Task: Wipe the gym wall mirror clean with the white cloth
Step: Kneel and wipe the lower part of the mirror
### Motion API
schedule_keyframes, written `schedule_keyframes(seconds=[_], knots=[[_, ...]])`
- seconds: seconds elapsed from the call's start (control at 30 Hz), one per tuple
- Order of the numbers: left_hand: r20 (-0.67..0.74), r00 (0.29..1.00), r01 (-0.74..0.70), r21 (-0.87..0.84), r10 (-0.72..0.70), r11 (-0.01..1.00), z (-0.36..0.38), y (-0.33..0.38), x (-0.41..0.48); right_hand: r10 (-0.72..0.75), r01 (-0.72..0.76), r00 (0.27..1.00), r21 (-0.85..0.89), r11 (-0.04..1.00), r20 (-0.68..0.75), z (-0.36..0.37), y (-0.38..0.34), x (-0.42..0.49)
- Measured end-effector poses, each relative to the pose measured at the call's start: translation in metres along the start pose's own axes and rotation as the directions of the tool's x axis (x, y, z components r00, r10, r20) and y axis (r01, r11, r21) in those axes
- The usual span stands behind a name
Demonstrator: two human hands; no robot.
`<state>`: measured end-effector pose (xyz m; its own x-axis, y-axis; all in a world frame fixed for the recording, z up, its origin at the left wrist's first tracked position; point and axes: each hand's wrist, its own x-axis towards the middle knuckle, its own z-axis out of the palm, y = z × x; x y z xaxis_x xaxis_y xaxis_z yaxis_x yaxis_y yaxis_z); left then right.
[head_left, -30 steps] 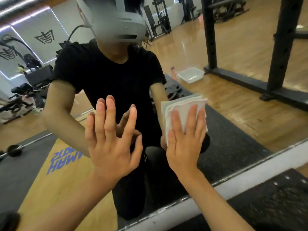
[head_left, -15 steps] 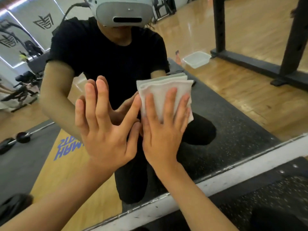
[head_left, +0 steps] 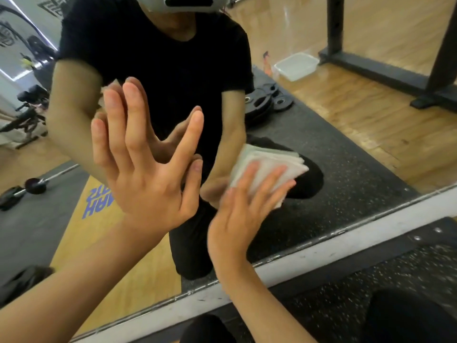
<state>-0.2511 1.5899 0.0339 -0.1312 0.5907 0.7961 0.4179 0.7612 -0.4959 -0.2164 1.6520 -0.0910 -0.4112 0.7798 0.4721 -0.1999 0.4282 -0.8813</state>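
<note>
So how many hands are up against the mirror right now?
2. The left hand is flat on the bare glass, fingers spread, upper left; the right hand is lower right, pressing the folded white cloth to the mirror.

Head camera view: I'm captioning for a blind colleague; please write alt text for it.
A person's right hand presses a folded white cloth flat against a gym wall mirror, low near its bottom edge. Their left hand rests open on the glass beside it, fingers spread.
</note>
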Motion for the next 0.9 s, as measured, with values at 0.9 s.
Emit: schedule_keyframes(seconds=[0.9], knots=[[-0.021,1.0,0.013,-0.015,-0.013,1.0,0.003,-0.001,-0.001,0.425,-0.425,0.905,0.078,0.902,0.019,-0.035,0.151,-0.033]])
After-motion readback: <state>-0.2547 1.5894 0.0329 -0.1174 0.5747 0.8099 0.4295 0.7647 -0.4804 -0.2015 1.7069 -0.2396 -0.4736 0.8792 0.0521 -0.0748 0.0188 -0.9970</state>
